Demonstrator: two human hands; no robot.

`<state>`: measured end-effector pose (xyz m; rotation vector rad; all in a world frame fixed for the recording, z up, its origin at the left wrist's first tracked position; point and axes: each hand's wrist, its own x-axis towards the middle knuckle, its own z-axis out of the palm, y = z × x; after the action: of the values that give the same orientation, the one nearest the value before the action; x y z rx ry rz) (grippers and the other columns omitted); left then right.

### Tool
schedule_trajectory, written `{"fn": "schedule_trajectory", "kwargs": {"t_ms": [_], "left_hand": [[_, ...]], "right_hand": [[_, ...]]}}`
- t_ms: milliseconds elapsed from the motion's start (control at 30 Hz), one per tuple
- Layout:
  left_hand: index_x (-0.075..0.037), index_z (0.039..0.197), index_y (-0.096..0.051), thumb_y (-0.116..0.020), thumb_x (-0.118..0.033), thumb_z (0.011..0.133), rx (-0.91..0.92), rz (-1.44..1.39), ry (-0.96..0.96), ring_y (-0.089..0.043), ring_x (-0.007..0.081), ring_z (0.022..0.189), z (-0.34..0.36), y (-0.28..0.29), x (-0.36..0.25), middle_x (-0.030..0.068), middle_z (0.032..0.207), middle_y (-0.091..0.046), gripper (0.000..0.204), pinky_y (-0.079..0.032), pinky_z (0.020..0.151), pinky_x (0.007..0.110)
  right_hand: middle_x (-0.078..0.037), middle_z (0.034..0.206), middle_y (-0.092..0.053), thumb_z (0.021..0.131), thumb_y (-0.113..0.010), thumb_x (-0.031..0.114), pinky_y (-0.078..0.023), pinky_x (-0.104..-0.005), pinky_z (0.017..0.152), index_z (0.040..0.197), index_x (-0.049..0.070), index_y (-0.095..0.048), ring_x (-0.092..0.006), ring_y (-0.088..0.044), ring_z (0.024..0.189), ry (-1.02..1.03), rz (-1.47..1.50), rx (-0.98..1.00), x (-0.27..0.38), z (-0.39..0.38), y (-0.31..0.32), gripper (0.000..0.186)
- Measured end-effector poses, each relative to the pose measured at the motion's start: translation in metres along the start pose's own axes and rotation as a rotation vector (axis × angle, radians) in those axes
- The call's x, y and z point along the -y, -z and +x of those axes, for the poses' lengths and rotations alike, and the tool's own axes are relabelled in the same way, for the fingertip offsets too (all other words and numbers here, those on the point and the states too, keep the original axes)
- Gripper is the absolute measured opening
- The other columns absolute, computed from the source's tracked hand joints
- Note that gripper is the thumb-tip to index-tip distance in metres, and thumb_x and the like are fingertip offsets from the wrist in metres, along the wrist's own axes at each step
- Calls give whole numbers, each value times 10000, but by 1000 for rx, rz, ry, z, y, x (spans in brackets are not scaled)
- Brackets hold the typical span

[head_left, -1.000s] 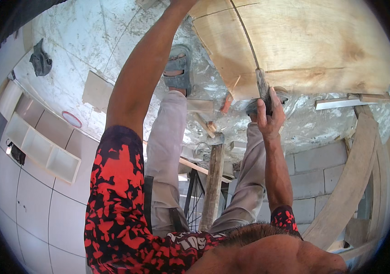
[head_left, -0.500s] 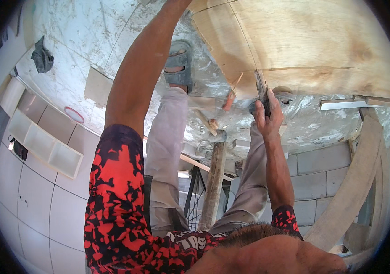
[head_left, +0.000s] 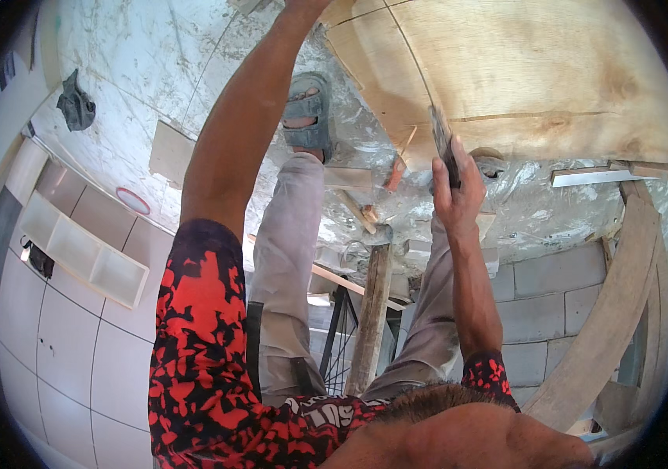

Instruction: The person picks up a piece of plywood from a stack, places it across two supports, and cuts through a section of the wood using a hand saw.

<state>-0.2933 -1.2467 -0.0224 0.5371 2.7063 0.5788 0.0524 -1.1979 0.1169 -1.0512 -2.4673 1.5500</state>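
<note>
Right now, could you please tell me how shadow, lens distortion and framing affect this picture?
Head view: a soft shadow dims the left part of the plywood sheet; in the head view, the long board at right looks bowed, likely by the fisheye lens; the head view's upper edge cuts off most of the left hand.

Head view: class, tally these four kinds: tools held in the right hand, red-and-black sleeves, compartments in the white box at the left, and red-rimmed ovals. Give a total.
Tool in the right hand: 1
Red-and-black sleeves: 2
White box compartments: 3
Red-rimmed oval: 1
Total: 7
</note>
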Motion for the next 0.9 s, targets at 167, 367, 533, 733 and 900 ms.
{"fn": "schedule_trajectory", "kwargs": {"t_ms": [167,367,533,733,900], "left_hand": [[-67,1025,-577,-433,-283,888,91,357,-316,-603,378,753,-6,-2,23,237,829,-612,293,-463,617,470],[-85,812,-588,-477,-209,849,-192,372,-346,-568,331,519,-14,-11,22,145,605,-581,170,-450,464,462],[-88,804,-591,-481,-221,853,-325,424,-461,-552,327,456,-20,0,12,149,565,-570,179,-435,401,445],[-86,749,-606,-495,-243,846,-112,457,-212,-567,355,516,-22,-1,6,155,572,-576,215,-455,462,469],[-79,767,-614,-489,-257,852,-171,454,-306,-587,347,553,-21,-3,11,154,592,-588,233,-468,494,459]], "right_hand": [[-175,836,-600,782,-647,44,-481,-349,634,1206,23,-511,-293,-598,726,4,5,-25,-16,-3,-10,445],[-184,833,-609,799,-630,45,-479,-334,647,1190,-15,-513,-260,-604,704,42,-42,-34,2,-22,10,412],[-206,949,-611,824,-596,87,-483,-360,688,1181,-4,-510,-295,-617,787,-52,94,20,26,27,-14,379],[-196,935,-621,832,-595,112,-483,-331,720,1179,-17,-515,-285,-622,783,-40,-4,32,23,1,-1,379],[-198,943,-621,829,-601,103,-483,-336,738,1175,-14,-522,-281,-627,806,-31,-18,49,25,22,-14,373]]}}
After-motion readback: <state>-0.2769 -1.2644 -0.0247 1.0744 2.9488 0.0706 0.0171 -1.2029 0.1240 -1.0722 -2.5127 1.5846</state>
